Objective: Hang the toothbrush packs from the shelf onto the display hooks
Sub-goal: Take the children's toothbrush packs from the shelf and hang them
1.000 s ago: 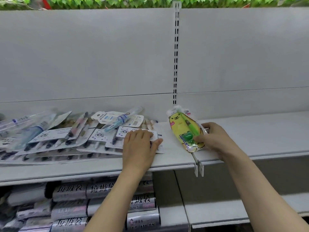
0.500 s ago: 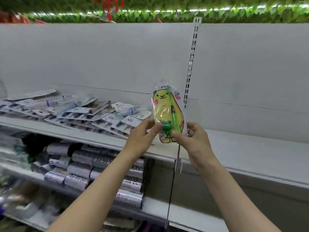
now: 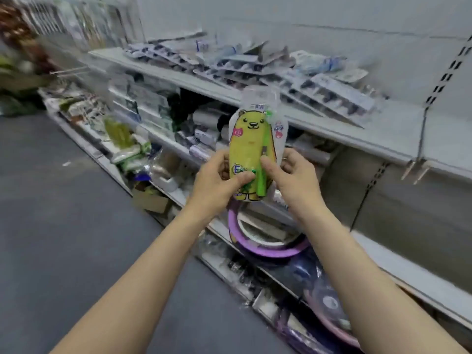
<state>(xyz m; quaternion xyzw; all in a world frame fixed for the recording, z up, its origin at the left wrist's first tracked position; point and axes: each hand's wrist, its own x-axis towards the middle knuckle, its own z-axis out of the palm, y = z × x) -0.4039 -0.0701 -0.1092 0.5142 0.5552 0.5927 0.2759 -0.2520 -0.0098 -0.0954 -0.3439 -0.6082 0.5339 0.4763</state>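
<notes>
A yellow bear-shaped toothbrush pack (image 3: 251,146) with a green brush stands upright in mid-air in front of the shelving. My left hand (image 3: 219,177) pinches its lower left edge, thumb across the front. My right hand (image 3: 293,175) grips its lower right edge, thumb on the green handle. A heap of several grey and white toothbrush packs (image 3: 268,70) lies on the grey shelf (image 3: 378,129) behind. Metal display hooks (image 3: 69,71) jut out at the far left, blurred.
Lower shelves hold rolled packs (image 3: 204,123), green and white goods (image 3: 122,134) and a purple basin (image 3: 265,238). A cardboard box (image 3: 150,198) sits at the shelf foot. Dark grey floor (image 3: 63,226) lies open to the left. A slotted upright (image 3: 449,70) runs at the right.
The view has swung left and down, away from the shelf wall toward the aisle. Both hands still hold the yellow pack, now away from the shelf and lower in front of me.
</notes>
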